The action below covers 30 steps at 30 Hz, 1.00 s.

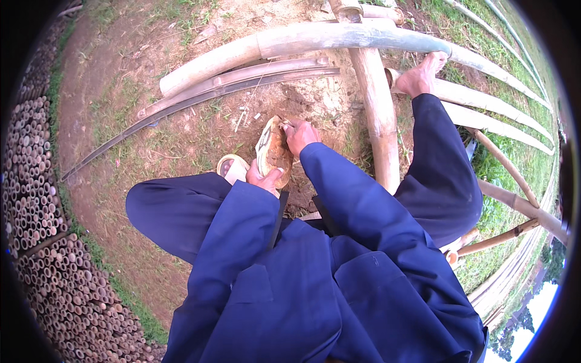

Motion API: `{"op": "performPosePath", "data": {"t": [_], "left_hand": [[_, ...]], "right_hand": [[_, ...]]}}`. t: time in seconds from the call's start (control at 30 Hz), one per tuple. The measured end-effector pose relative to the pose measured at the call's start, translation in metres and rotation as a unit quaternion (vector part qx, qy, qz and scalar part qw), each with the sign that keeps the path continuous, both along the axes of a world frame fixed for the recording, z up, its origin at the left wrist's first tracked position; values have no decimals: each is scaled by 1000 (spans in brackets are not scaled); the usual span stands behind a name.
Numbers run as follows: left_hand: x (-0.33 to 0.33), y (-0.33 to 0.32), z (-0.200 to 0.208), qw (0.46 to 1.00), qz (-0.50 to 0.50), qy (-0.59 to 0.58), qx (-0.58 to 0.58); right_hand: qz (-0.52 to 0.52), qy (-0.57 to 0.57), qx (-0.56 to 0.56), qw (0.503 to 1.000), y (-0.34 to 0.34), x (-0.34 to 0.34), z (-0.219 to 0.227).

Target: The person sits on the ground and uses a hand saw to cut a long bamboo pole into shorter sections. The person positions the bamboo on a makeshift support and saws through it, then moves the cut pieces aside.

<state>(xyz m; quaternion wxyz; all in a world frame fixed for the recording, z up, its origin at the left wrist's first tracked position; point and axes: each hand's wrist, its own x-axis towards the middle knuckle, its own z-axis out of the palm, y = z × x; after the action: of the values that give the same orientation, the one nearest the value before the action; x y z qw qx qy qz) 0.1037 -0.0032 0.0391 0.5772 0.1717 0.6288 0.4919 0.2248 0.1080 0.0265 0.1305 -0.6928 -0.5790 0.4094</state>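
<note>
A cream sandal (275,148), its brown, mud-covered face showing, is held over the ground between my knees. My left hand (264,178) grips its near end, the thumb lying across it. At the far end, my right hand (300,137) is closed with its fingertips against the muddy surface; whether a small tool is in those fingers I cannot make out. A matching cream sandal (241,168) is on my left foot. My right foot (422,75) is bare and rests against the bamboo poles.
A thick bamboo pole (302,37) crosses ahead, over an upright-looking bamboo post (375,115). Split bamboo strips (212,88) lie on the bare soil in front. More bamboo poles (490,100) stretch out on the right. Stacked cut bamboo (30,163) lines the left side.
</note>
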Motion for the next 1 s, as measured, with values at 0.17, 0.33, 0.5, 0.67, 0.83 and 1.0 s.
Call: {"op": "performPosePath", "data": {"t": [0.17,0.33,0.5,0.67,0.83,1.0], "left_hand": [[-1,5,3,991,105,-86,14],[-3,2,0,993,83,-88,8],[-6,2,-4,996,60,-66,7],[-12,4,-14,994,86,-69,6],[-5,-5,-14,998,58,-2,17],[-16,5,2,996,56,-70,-15]], "right_hand": [[84,10,-22,996,-27,12,18],[102,5,-33,994,-57,10,45],[62,-10,-18,998,-53,8,21],[43,-25,-30,998,-50,-4,17],[18,-39,-53,998,-7,6,-30],[78,-15,-40,996,11,30,-9]]}}
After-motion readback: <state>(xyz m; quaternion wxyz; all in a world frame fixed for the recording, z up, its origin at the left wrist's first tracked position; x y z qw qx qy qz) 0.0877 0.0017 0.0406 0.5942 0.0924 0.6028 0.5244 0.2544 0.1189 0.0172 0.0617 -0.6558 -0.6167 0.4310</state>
